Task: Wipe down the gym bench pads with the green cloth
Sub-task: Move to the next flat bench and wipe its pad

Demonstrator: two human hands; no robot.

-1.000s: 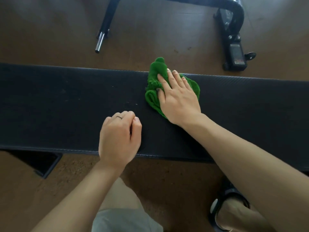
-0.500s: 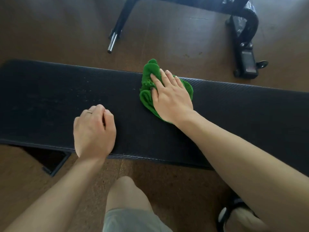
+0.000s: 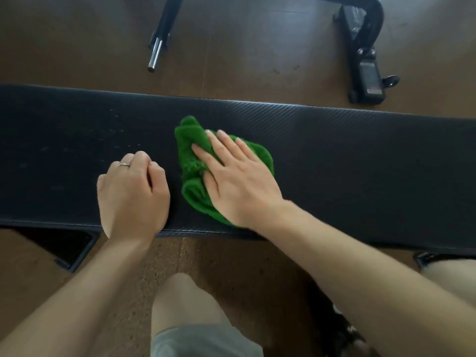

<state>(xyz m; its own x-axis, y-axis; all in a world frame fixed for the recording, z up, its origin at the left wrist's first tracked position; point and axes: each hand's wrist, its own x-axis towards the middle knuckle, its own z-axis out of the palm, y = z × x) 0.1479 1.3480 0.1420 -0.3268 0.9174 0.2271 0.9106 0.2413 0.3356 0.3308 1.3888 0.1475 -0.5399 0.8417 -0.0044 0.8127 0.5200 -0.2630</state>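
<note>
Right hand (image 3: pixel 239 181) presses flat, fingers straight, on the green cloth (image 3: pixel 192 153); probably unwiped bench pad (image 3: pixel 64 140) stretches toward nine o'clock.

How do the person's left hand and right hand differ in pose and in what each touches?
The left hand has its fingers curled under, holding nothing; the right hand has its fingers straight and spread. The left hand rests directly on the black bench pad; the right hand presses the green cloth. Both lie over the pad.
</note>
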